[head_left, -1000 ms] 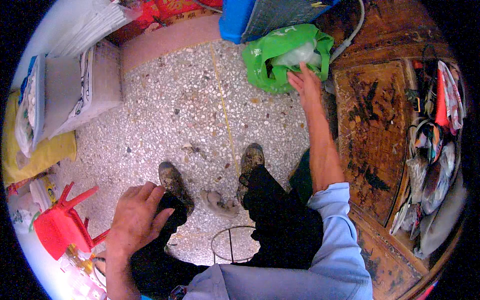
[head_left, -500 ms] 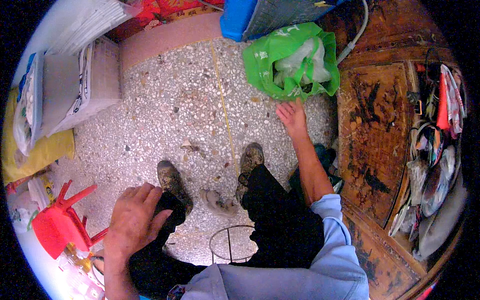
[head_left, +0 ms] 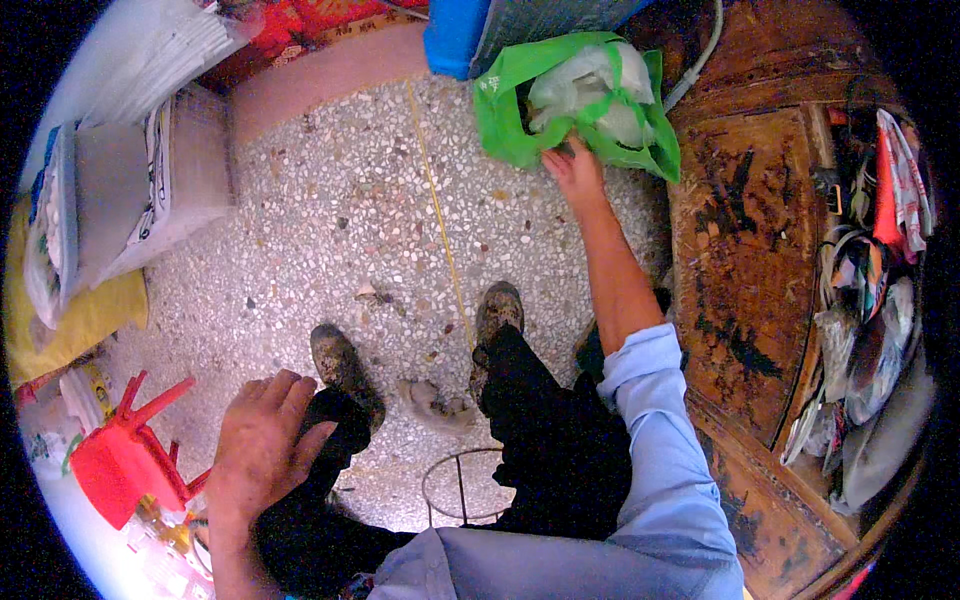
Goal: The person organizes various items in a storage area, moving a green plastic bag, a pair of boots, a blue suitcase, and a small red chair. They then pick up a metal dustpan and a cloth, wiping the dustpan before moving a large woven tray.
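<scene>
My right hand (head_left: 570,165) reaches to the near edge of a green fabric bag (head_left: 500,115) on the speckled floor; its fingertips touch or nearly touch the bag, fingers apart and slightly bent, partly hidden at the rim. Inside the bag is a crumpled translucent plastic bag (head_left: 565,80). My left hand (head_left: 270,440) rests palm down by my left thigh, fingers loosely bent, holding nothing visible.
A blue box-like object (head_left: 450,40) stands behind the bag. A worn wooden cabinet (head_left: 740,260) with hanging items lines the right. At left are a translucent bin (head_left: 190,180), yellow cloth (head_left: 90,310) and small red chair (head_left: 115,470). A wire ring stand (head_left: 460,480) sits between my legs.
My right hand pulled back from inside the green bag, then moved forward again to its near edge. The bag's contents shifted into fuller view. My left hand stayed in place.
</scene>
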A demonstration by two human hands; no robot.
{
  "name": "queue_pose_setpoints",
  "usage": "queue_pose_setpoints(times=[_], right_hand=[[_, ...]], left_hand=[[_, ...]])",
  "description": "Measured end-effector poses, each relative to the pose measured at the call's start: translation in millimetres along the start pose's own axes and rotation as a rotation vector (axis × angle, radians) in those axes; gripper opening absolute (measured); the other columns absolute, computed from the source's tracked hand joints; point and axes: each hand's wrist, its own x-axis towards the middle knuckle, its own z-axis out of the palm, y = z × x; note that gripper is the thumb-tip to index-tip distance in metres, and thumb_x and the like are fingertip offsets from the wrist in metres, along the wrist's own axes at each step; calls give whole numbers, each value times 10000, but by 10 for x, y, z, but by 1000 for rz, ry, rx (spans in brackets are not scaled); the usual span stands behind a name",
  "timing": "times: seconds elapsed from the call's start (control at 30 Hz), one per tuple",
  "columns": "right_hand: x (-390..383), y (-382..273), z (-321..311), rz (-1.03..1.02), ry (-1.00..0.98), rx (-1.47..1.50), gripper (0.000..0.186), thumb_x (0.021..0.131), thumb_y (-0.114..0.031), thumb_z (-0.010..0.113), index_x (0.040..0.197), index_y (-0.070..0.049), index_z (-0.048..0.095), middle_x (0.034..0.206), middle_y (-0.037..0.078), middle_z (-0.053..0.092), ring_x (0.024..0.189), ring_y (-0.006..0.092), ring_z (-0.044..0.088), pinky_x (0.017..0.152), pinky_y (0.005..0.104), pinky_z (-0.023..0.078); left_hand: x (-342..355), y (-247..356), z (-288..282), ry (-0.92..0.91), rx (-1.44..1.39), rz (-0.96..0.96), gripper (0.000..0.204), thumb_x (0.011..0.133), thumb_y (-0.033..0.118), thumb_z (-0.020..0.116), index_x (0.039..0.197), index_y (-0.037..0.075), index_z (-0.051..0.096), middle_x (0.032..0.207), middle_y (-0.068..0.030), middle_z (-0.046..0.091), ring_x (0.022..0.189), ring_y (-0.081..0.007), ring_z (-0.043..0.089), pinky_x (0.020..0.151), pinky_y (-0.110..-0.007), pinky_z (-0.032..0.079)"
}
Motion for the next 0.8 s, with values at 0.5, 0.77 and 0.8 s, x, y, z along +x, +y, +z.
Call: queue_pose_setpoints(times=[0.5,0.77,0.8], right_hand=[[-1869,-73,-1306,88,103,-386,289,915,-254,581,1097,-30,586,1020,115,648,893,206,647,779,313,533],[-3595,-619,-1913,-129,243,-706,248,924,-280,588,1032,-57,596,897,53,645,734,128,618,684,259,519],[-3756,-711,-1919,-62,294,-707,212,924,-250,591,989,-49,581,877,66,641,719,153,626,664,287,543]], left_hand=[[-36,55,55,-1,-33,16,344,782,184,685,1049,10,553,964,-183,582,855,-401,561,754,-470,462],[-100,-94,246,40,-60,66,362,795,171,675,1094,3,560,1033,-205,600,926,-405,589,798,-460,473],[-93,-48,203,2,-84,23,363,795,170,673,1098,1,566,1063,-203,606,940,-391,596,796,-448,479]])
